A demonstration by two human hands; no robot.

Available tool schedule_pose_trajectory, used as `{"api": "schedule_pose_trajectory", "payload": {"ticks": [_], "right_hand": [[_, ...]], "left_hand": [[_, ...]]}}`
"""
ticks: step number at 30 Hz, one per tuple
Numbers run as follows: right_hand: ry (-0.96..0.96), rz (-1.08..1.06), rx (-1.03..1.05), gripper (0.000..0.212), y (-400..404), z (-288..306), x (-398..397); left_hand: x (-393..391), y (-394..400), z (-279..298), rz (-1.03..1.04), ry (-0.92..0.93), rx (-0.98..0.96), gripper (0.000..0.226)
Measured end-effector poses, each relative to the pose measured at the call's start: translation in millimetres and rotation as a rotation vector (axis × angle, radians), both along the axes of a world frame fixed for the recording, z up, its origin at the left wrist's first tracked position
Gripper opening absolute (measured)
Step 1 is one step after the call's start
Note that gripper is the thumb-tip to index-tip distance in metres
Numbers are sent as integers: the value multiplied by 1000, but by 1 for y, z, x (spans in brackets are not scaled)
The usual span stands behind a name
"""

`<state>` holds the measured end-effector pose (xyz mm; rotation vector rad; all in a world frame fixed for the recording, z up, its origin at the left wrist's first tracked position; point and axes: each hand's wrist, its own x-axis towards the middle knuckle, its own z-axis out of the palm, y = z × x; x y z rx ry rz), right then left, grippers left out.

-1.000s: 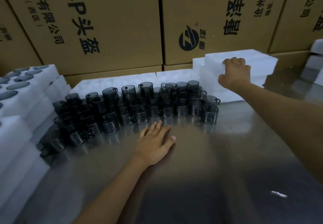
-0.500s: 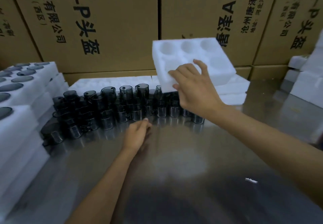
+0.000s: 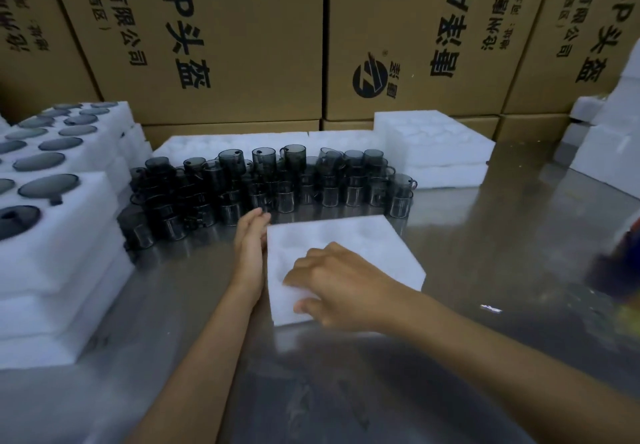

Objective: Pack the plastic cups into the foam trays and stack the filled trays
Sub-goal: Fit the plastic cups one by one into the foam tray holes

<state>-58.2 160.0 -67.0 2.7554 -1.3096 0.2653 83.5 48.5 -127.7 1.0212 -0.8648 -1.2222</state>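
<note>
Foam tray [image 3: 363, 246], empty and white, now flat on the steel table [image 3: 467, 270], just in front of the rows of dark plastic cups [image 3: 263, 184]. Half a second back, held up in the air above those cups; a second back, not yet lifted from the pile of empty trays [image 3: 433, 146] at the far right. Right hand [image 3: 332, 288] on the tray's near corner, fingers curled over the top and thumb at the front edge, gripping it. Left hand [image 3: 251, 243] brought in from the bare table to the tray's left edge, fingers straight and together, pressed flat against the foam to square it. Filled trays [image 3: 59, 222] stacked at the left, cups seated in their round pockets. Cardboard boxes [image 3: 221, 38] walling the back. Likely meaning: fetching done, tray in position, loading of cups into its pockets next.
</note>
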Motion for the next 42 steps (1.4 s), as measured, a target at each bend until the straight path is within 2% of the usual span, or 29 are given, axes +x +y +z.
{"api": "schedule_pose_trajectory", "payload": {"ticks": [3, 5, 8, 11, 12, 14, 16, 19, 24, 28, 30, 32, 34, 36, 40, 42], "right_hand": [[-38, 30, -6, 31, 2, -5, 4], [-121, 46, 45, 37, -1, -7, 4], [-458, -17, 184, 32, -16, -5, -5], [-725, -185, 46, 16, -59, -1, -39], [-744, -308, -16, 17, -76, 0, -55], [-661, -640, -45, 29, -108, 0, -92], [-532, -935, 85, 39, -129, -8, -127], [-471, -1076, 234, 32, -140, -23, -156], [-609, -1021, 161, 13, -139, -42, -154], [-656, -961, 107, 14, -127, -33, -141], [-693, -867, -1, 12, -116, -19, -129], [-823, -699, -66, 20, -104, -2, -113], [-1029, -526, 17, 36, -93, 19, -91], [-1141, -400, 126, 48, -82, 35, -71], [-1008, -289, 275, 66, -60, 34, -28], [-933, -259, 297, 61, -50, 23, -9]], "left_hand": [[5, 7, 1, -83, -159, -28, 27], [9, 10, 1, -137, -186, -55, 29], [14, 10, 0, -203, -234, -91, 30], [17, 9, 1, -258, -231, -42, 33], [17, 9, 2, -266, -229, -22, 32], [17, 8, 3, -270, -230, -1, 31], [15, 7, 4, -271, -242, 4, 29], [15, 6, 5, -306, -256, 4, 27], [16, 5, 6, -328, -254, 10, 25], [13, 7, 6, -306, -267, 4, 19], [11, 10, 6, -320, -285, -10, 18], [9, 12, 7, -332, -278, -9, 16], [10, 14, 12, -305, -228, -16, 16], [15, 16, 19, -239, -219, -71, 18], [29, 24, 39, -246, -199, -188, 22], [41, 30, 51, -339, -269, -224, 21]]}}
